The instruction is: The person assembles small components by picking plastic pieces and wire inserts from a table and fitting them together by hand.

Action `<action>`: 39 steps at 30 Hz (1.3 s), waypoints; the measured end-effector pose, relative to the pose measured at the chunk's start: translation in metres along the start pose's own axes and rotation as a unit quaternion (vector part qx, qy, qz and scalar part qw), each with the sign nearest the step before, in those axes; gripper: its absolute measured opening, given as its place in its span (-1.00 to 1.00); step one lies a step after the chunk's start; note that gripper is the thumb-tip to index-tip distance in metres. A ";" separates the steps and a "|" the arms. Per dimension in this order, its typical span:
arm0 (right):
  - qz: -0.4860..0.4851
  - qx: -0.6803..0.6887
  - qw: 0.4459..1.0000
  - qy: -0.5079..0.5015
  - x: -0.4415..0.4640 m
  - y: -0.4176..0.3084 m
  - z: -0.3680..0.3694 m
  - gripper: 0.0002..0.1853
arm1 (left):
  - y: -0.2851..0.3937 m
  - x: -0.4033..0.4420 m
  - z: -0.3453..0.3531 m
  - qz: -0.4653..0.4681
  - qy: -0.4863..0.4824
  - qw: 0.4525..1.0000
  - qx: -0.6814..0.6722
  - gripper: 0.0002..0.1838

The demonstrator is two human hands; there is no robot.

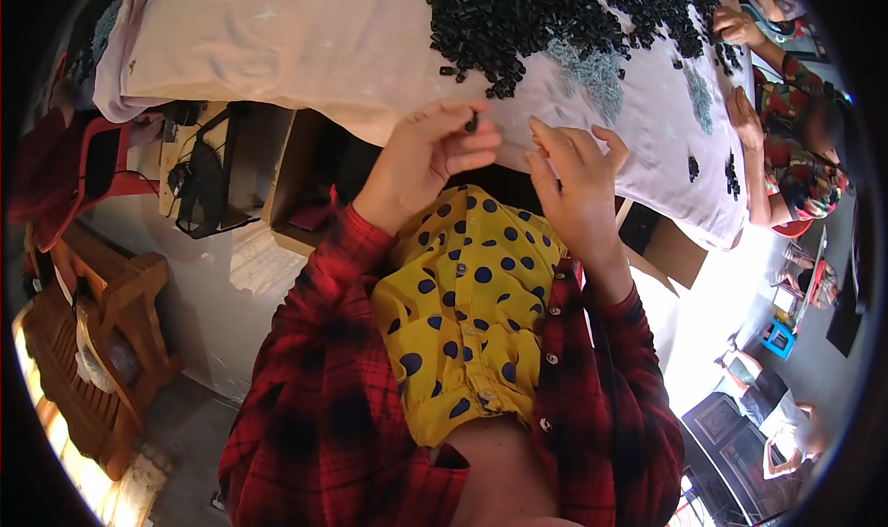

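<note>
A small black piece (472, 122) is held between the thumb and fingers of my left hand (427, 152), just above the near edge of the cloth-covered table (277, 46). To its right, my right hand (575, 166) is raised with thumb and index finger close together; whether anything tiny is between them cannot be made out. The two hands are apart. Beyond them lies a large heap of small black pieces (518, 18), with a pile of thin greyish pieces (592, 75) at its near side.
Small clusters of black pieces (694, 168) and more greyish pieces (700, 101) lie at the table's right. Another person's hands (746, 120) rest at the right edge. Open cardboard boxes (294, 180) are under the table. A red chair (100, 161) and wooden chair (120, 314) stand left.
</note>
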State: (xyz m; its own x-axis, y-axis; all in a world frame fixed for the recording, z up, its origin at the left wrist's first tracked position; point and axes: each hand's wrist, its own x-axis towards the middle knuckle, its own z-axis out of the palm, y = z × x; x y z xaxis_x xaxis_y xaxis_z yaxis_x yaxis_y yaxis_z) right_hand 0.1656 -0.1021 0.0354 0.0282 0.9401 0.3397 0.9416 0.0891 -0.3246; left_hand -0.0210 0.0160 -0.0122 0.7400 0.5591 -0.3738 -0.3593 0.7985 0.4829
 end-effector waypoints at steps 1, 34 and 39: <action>-0.001 0.000 1.000 0.001 -0.001 0.004 0.001 -0.64 | 0.006 0.002 -0.001 0.014 0.000 1.000 -0.022 -0.73; 0.098 -0.059 0.988 0.105 -0.014 0.060 0.036 -0.91 | -0.006 0.010 0.009 0.361 0.176 0.642 0.653 -0.88; 0.057 -0.115 0.986 0.109 -0.007 0.059 0.041 -0.91 | -0.032 0.006 0.022 0.110 0.045 0.939 0.323 -0.82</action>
State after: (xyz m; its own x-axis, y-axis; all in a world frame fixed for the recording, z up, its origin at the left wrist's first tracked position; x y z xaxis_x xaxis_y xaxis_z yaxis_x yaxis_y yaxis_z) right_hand 0.2070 -0.0902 -0.0218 0.1866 0.8439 0.5030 0.9786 -0.1142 -0.1713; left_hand 0.0076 -0.0112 -0.0128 0.6273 0.7343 -0.2595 -0.0564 0.3752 0.9252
